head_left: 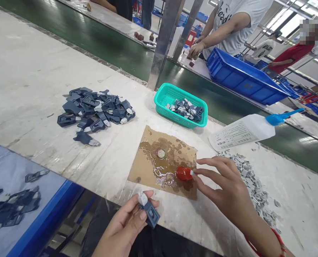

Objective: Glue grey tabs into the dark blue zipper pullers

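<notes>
Between the thumb and fingers of my left hand (130, 217) is a dark blue plastic part (151, 213) with a light grey piece (142, 198) at its upper end. My right hand (224, 185) pinches a small whitish piece (192, 172) at the edge of a red cap-like dish (184, 174). The dish lies on a brown cardboard sheet (137, 171) wet with clear liquid. A round bottle cap (161, 154) also sits on the cardboard. Just beyond my right hand is a pile of small grey pieces (255, 189).
A heap of dark blue parts (94, 107) lies at left, a green basket (159, 103) of parts behind the cardboard. A white bottle with blue nozzle (244, 132) leans at right. Behind runs a green conveyor (100, 46); across it are a co-worker's hands (196, 50) and a blue crate (244, 80).
</notes>
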The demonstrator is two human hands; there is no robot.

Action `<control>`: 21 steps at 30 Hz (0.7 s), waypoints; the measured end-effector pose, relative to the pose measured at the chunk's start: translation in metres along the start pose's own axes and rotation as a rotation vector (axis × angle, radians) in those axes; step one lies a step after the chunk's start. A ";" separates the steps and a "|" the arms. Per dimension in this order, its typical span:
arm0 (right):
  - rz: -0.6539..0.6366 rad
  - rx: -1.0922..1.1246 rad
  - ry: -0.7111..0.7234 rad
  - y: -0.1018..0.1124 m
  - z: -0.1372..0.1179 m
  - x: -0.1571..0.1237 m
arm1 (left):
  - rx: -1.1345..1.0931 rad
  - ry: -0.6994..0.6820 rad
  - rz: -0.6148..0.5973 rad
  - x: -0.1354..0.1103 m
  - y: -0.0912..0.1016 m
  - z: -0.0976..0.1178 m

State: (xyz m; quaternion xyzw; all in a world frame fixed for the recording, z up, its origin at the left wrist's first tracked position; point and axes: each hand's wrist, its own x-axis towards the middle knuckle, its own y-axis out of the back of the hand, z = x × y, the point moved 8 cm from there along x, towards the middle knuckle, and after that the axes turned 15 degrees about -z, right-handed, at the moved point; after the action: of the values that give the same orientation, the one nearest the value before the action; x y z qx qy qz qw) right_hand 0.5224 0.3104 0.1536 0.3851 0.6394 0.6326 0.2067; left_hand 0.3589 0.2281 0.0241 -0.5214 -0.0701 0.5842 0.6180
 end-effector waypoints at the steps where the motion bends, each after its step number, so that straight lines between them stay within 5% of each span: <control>1: 0.027 -0.009 -0.009 0.005 0.000 0.000 | 0.014 -0.005 -0.003 0.000 0.000 0.001; 13: 0.101 -0.031 -0.116 0.003 0.006 -0.005 | 0.122 -0.002 -0.087 0.005 -0.012 -0.001; 21: 0.102 0.174 -0.109 0.008 -0.030 -0.015 | 0.251 -0.122 -0.091 0.010 -0.015 -0.001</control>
State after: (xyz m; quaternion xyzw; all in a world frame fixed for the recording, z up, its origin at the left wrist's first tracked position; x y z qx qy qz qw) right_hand 0.5107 0.2786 0.1615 0.4673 0.6594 0.5625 0.1744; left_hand 0.3721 0.2387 0.0298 -0.3995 -0.0575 0.5905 0.6989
